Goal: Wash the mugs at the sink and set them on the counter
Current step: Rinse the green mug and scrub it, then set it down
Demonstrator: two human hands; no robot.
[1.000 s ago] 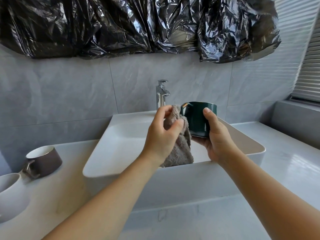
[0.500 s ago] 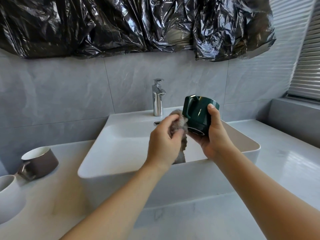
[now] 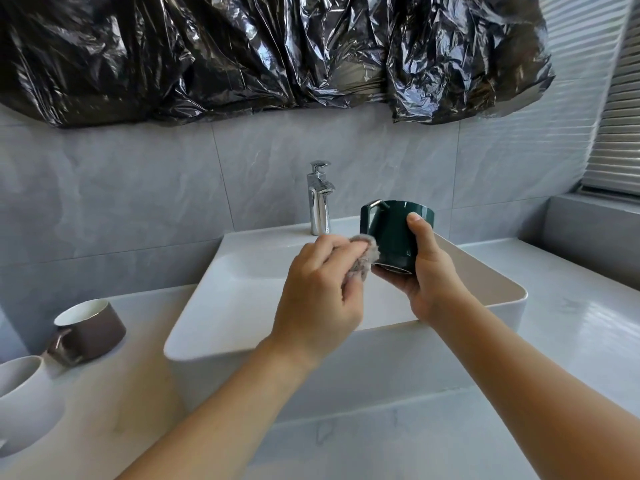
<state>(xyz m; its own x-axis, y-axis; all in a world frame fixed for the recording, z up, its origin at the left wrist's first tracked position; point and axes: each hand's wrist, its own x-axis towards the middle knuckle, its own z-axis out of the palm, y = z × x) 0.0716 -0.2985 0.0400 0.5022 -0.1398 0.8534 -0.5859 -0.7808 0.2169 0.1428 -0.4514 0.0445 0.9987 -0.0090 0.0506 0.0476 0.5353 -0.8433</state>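
Two hands work a dark green mug point(image 3: 394, 237) over the white basin point(image 3: 242, 282).

Head view: the right hand point(image 3: 427, 271) has its grip wrapped round the dark green mug, thumb on the near side of the wall and fingers under the base, holding it above the basin with the handle turned left toward the chrome tap point(image 3: 319, 199). The left hand point(image 3: 318, 296) pinches a bunched grey cloth point(image 3: 467, 258) in a narrow grip and presses it against the mug's lower left side. On the tabletop point(image 3: 114, 403) well left of the basin a brown mug point(image 3: 90, 330) with a white inside stands upright, and just beside it at the frame's left edge sits a white mug point(image 3: 24, 400). Crumpled black plastic sheeting point(image 3: 263, 50) hangs on the grey tiled wall above the tap.
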